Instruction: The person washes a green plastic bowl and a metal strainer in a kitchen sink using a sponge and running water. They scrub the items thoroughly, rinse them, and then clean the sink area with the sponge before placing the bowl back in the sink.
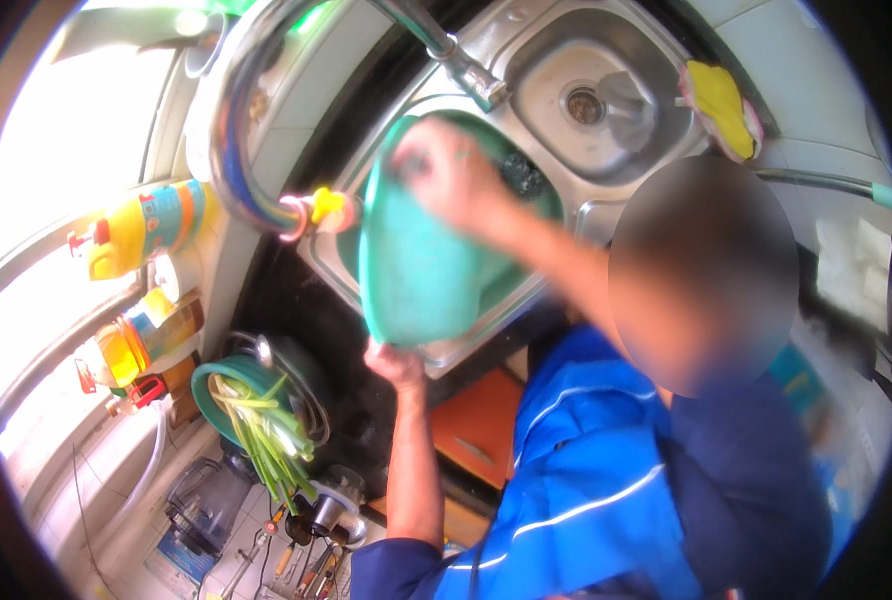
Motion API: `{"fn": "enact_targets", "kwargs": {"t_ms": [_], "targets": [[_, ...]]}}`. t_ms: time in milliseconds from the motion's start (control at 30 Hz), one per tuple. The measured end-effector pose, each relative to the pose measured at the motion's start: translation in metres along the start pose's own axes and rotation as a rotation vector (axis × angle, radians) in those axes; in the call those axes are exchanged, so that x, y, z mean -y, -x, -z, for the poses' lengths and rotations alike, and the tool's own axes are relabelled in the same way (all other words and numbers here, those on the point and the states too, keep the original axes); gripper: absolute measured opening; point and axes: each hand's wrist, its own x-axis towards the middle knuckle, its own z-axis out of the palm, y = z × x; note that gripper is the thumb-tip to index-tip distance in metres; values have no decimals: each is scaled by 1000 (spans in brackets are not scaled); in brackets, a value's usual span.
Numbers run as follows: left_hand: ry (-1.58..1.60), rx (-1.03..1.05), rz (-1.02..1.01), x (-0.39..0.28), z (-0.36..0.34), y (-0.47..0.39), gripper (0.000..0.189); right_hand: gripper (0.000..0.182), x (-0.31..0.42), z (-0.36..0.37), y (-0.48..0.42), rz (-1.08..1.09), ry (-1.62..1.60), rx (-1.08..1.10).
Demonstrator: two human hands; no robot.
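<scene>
A green plastic basin (423, 277) is tilted up over the left bowl of a stainless steel double sink. My left hand (397, 365) grips its lower rim. Blurred by motion, my right hand (446, 165) is at the basin's upper end; something dark shows at its fingers, too unclear to name. Behind the tilted basin lies another green surface (524, 217), perhaps a second basin, with water glinting in it. The curved metal faucet (479, 86) reaches over the sink between the two bowls.
The right sink bowl (528, 127) has an open drain. A yellow cloth (720, 109) lies at its far edge. Spring onions (266, 435) rest in a green container (202, 390) on the dark counter. Soap bottles (145, 229) line the windowsill, and a clear blender jug (205, 499) stands lower left.
</scene>
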Motion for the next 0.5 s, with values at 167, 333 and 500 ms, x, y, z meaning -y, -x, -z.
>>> {"fn": "enact_targets", "kwargs": {"t_ms": [167,333,500], "targets": [[74,-2,65,42,-7,17,94,28,-82,6,-71,-321,-159,31],[17,-127,-137,-21,-8,16,69,22,-18,3,-17,-126,-28,-119],[17,73,17,-95,-6,-5,37,15,58,-10,92,288,113,-301]]}}
